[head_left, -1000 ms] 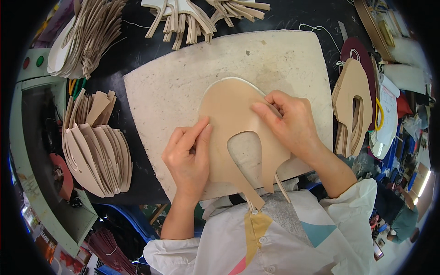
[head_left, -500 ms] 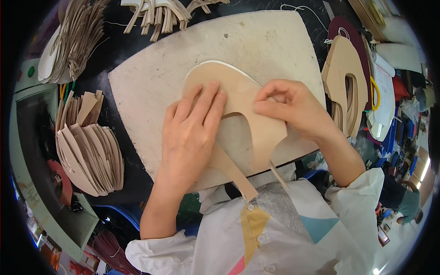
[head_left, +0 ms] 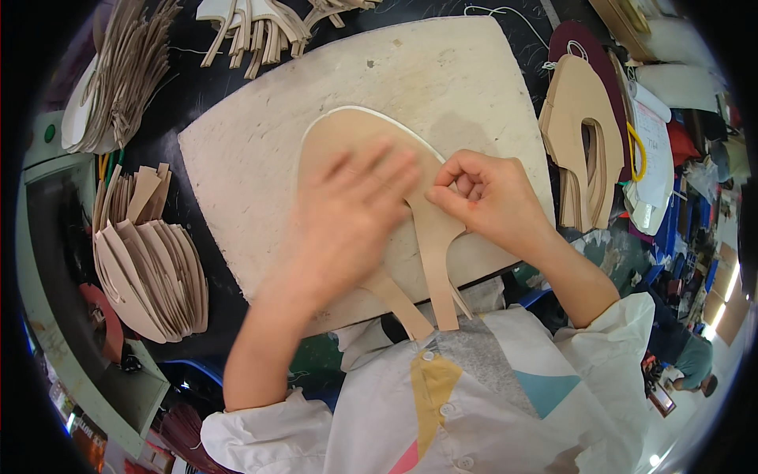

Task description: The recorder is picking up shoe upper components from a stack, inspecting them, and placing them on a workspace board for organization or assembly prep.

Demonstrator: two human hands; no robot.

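A tan shoe upper piece (head_left: 359, 128) lies on the pale work board, its rounded end away from me and two strap-like legs reaching over the near edge. A thin white rim shows along its curve. My left hand (head_left: 347, 213) is over the left and middle of the piece, fingers outstretched and smeared by motion; whether it presses on the piece cannot be seen. Thumb and forefinger of my right hand (head_left: 482, 193) are pinched together at the piece's right edge, the other fingers curled. Part of the inner cutout is hidden under my left hand.
Pale board (head_left: 237, 134) rests on a black table. A bundle of tan pieces (head_left: 154, 276) and a taller stack (head_left: 126, 87) stand at left; more strapped pieces (head_left: 264, 31) lie at the far edge. At right are stacked tan uppers (head_left: 564, 118) and a yellow-handled tool (head_left: 636, 154).
My left hand has shifted right across the piece and blurred. The piece's right leg now lies straighter toward me, its flared flap no longer showing. My right hand has moved slightly left along the edge.
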